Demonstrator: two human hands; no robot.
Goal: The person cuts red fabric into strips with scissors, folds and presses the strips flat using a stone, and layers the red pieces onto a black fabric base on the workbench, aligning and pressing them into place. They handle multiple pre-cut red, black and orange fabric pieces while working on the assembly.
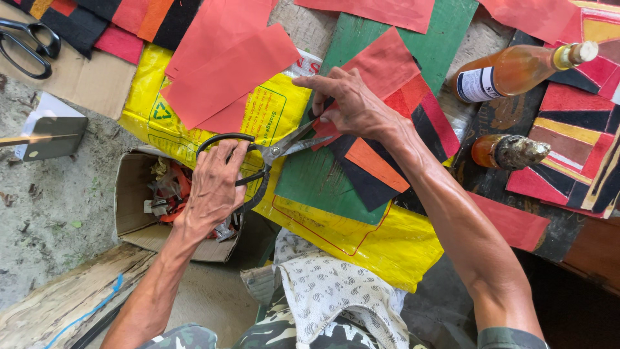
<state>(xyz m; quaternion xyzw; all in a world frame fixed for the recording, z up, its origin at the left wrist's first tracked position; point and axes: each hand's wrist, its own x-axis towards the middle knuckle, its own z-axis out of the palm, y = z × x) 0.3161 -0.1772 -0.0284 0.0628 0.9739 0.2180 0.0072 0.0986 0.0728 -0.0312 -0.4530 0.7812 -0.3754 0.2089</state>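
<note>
My left hand grips the black loop handles of large scissors. Their metal blades are open and point right, at the edge of a patchwork piece of red, orange and black strips. My right hand presses on and pinches that piece near the blade tips. The piece lies on a green board over a yellow sack.
Loose red sheets lie on the sack at the upper left. A cardboard box of scraps sits below my left hand. Two bottles of amber liquid lie at the right beside striped panels. A second pair of scissors rests at the top left.
</note>
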